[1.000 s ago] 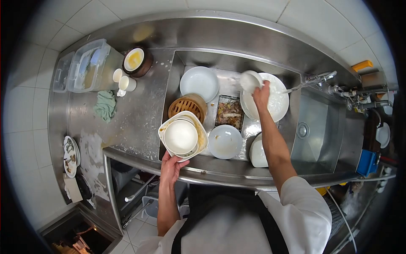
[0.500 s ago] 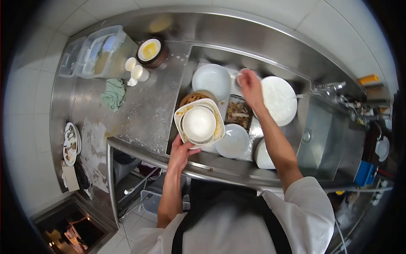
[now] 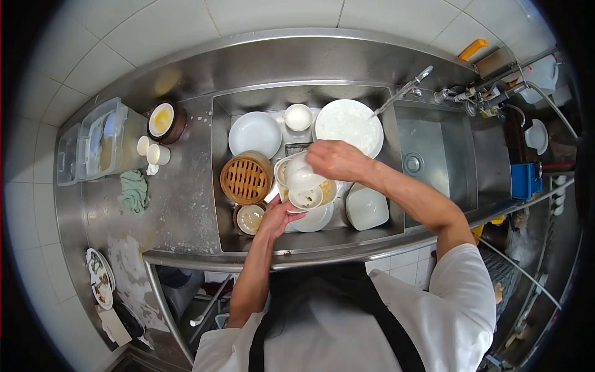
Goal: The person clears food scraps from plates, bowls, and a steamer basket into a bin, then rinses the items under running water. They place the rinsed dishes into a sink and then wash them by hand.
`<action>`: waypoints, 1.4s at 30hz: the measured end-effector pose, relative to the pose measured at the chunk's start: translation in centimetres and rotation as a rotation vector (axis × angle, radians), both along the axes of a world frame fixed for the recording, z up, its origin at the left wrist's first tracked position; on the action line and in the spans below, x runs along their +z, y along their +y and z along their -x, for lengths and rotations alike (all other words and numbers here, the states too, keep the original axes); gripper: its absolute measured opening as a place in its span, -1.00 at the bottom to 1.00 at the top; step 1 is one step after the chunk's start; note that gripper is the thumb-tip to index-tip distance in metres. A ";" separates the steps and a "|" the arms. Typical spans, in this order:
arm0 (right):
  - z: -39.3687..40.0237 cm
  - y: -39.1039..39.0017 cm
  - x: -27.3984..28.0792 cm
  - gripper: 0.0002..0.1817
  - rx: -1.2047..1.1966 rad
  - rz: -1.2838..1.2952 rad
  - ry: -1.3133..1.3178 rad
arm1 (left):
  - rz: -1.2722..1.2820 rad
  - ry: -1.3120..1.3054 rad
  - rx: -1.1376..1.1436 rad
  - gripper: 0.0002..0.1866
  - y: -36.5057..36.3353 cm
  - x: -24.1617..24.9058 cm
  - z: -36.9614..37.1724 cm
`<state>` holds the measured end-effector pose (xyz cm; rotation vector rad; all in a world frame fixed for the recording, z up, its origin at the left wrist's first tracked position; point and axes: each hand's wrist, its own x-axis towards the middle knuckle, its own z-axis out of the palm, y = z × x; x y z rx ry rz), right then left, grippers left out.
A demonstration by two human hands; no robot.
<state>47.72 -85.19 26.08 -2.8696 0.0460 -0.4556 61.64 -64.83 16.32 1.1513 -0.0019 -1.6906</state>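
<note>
A long steel counter [image 3: 180,204] runs along the tiled wall, and sunk in its middle is a sink basin [image 3: 218,186] crowded with crockery. At the far side of the basin lies a big white plate [image 3: 348,127], with a white dish [image 3: 254,134] to its left and a small white bowl [image 3: 298,116] between them. A round bamboo steamer [image 3: 246,178] sits at the left of the basin, a small bowl of leftovers [image 3: 250,218] just near of it, and a white square dish [image 3: 367,208] lies at the right. In the middle, the left hand [image 3: 280,214] grips the near edge of a stack of dishes [image 3: 307,197], fingers curled under its rim. The right hand [image 3: 334,160] comes over from the right, fingers wrapped round a white cup [image 3: 300,174] tilted onto that stack. To the right is a second, bare basin [image 3: 434,164] with a tap [image 3: 406,88] reaching over. On the counter at the left stand clear plastic tubs [image 3: 93,146], a brown pot [image 3: 165,122], two small white cups [image 3: 154,151] and a green cloth [image 3: 133,191].
</note>
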 end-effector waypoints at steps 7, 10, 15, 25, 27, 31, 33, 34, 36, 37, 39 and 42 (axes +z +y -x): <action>7.9 -7.0 -5.1 -0.79 -0.871 -0.653 -0.134 | -0.004 -0.120 0.007 -0.43 -0.5 -1.1 0.4; 11.2 -10.5 -11.0 -0.79 -1.060 -0.657 -0.095 | -0.025 -0.135 -0.010 -0.42 -0.3 -0.9 0.5; 12.2 -13.6 -17.1 -0.82 -1.223 -0.817 -0.129 | -0.054 -0.153 0.010 -0.41 0.9 -0.6 0.3; 9.4 -13.3 -23.0 -0.73 -1.389 -1.719 -0.315 | -0.072 -0.138 0.071 -0.41 2.8 -0.6 -0.4; 8.5 -12.3 -26.9 -0.73 -1.153 -2.250 -0.499 | -0.070 -0.150 0.091 -0.43 2.9 -0.4 -0.8; 5.9 -10.2 -24.1 -0.76 -1.337 -2.041 -0.309 | -0.066 -0.195 0.167 -0.46 4.6 0.2 -1.5; 5.3 -10.0 -22.5 -0.75 -1.366 -1.665 -0.135 | -0.065 -0.184 0.190 -0.46 5.4 0.8 -1.9; 4.1 -10.2 -21.5 -0.78 -1.346 -1.653 -0.123 | -0.085 -0.173 0.176 -0.43 5.7 0.6 -2.5; 1.2 -11.2 -19.8 -0.80 -1.210 -1.706 -0.046 | -0.093 -0.187 0.199 -0.43 6.0 0.6 -3.0; -0.4 -11.7 -19.2 -0.80 -1.142 -1.731 -0.009 | -0.097 -0.195 0.210 -0.43 5.9 0.7 -3.3; -4.0 -12.3 -18.6 -0.82 -1.092 -1.756 0.096 | -0.102 -0.214 0.223 -0.44 5.5 1.2 -3.9; -7.8 -12.9 -20.5 -0.82 -1.084 -1.768 0.199 | -0.102 -0.248 0.273 -0.46 4.8 1.5 -4.3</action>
